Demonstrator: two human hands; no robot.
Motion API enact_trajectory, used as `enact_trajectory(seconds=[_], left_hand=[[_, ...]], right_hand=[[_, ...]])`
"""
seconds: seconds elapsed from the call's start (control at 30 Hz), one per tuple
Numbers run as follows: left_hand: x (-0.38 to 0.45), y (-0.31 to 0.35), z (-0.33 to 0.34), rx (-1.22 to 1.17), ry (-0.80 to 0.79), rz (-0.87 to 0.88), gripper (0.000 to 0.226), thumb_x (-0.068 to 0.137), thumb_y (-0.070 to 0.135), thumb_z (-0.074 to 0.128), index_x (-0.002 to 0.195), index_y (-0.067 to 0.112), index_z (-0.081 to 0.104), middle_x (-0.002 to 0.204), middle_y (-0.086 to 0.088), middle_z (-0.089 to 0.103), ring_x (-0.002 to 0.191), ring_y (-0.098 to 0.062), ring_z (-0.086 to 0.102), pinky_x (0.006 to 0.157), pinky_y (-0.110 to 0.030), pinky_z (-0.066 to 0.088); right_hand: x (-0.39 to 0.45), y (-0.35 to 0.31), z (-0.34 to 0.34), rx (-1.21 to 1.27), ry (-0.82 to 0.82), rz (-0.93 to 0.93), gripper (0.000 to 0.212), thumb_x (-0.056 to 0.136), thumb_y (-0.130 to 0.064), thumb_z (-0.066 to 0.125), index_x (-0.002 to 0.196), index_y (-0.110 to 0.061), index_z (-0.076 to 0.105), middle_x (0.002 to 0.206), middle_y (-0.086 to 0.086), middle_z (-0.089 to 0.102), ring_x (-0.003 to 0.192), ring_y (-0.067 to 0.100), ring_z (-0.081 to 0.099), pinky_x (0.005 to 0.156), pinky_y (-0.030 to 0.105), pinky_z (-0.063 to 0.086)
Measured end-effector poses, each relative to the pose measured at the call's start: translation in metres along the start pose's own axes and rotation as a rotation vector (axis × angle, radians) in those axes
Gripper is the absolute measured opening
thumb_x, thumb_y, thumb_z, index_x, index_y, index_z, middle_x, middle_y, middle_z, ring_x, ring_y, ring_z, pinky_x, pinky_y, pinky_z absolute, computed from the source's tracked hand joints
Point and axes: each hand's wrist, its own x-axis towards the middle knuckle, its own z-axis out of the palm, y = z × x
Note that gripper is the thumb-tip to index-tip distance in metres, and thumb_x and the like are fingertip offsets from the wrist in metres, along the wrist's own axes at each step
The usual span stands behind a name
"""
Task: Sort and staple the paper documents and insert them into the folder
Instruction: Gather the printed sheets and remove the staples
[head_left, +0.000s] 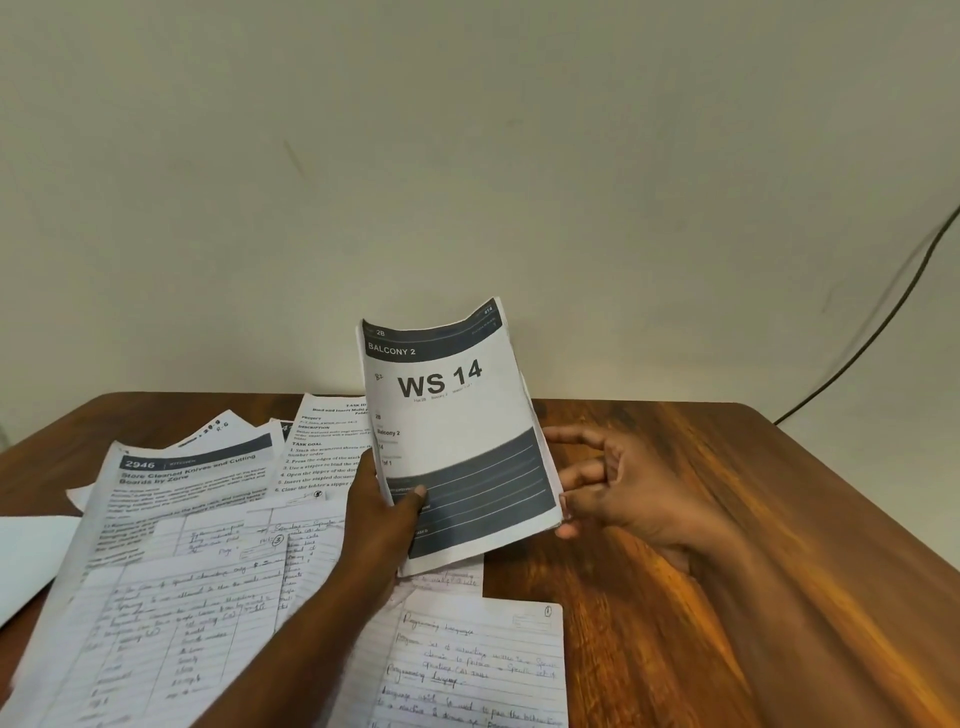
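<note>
Still the sorting step, to judge by the spread: no stapler and no folder anywhere in view.

Wooden table (727, 519) under everything, bare to the right of the right hand's fingers. Left of the left hand's fingers and below them, loose sheets (171, 571) fanned and overlapping — a printed one headed "2946" (171, 467), handwritten ruled pages, a task sheet (322, 452) partly hidden behind the raised stack. Below both hands, nearer the camera, a ruled page (478, 665) marked with a circled 1.

Raised off the table and tilted, a small stack of papers (457, 431) with "WS 14" on top. Left hand (384, 514) gripping its lower left edge, thumb curled over the front, fingers hidden behind. Right hand (618, 488) at the right edge — fingers loosely curled, tips touching or just beside that edge; actual pinch cannot be told.

Next move, by judgement: squaring the held stack between both hands, then choosing the next loose sheet by its page mark. Risk of curled corners slipping out of line.
</note>
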Motion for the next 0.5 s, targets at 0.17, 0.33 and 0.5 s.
enact_trajectory(seconds=[0.17, 0.33, 0.5], left_hand=[[0.0033, -0.0035, -0.0004, -0.017, 0.001, 0.007, 0.073, 0.096, 0.008, 0.072, 0.156, 0.027, 0.036, 0.153, -0.005, 0.051, 0.138, -0.035, 0.051, 0.108, -0.064, 0.049], [0.0042, -0.0039, 0.0, -0.023, 0.002, 0.025, 0.074, 0.096, 0.009, 0.073, 0.157, 0.027, 0.035, 0.153, -0.005, 0.05, 0.139, -0.035, 0.05, 0.109, -0.064, 0.048], [0.005, -0.0031, -0.0012, -0.047, 0.012, 0.05, 0.075, 0.095, 0.012, 0.074, 0.157, 0.029, 0.034, 0.153, -0.005, 0.05, 0.139, -0.035, 0.05, 0.108, -0.066, 0.048]], right_hand=[[-0.0001, -0.0013, -0.0006, 0.001, 0.005, -0.02, 0.073, 0.083, 0.021, 0.071, 0.139, -0.024, 0.057, 0.099, 0.029, 0.075, 0.098, 0.043, 0.075, 0.078, 0.046, 0.066], [0.0007, 0.0002, -0.0027, 0.002, 0.018, -0.001, 0.075, 0.08, 0.019, 0.075, 0.14, -0.022, 0.057, 0.098, 0.032, 0.074, 0.091, 0.043, 0.076, 0.08, 0.048, 0.065], [0.0005, -0.0003, -0.004, -0.014, 0.042, -0.009, 0.076, 0.08, 0.017, 0.077, 0.141, -0.022, 0.057, 0.095, 0.028, 0.075, 0.088, 0.042, 0.076, 0.081, 0.05, 0.065]])
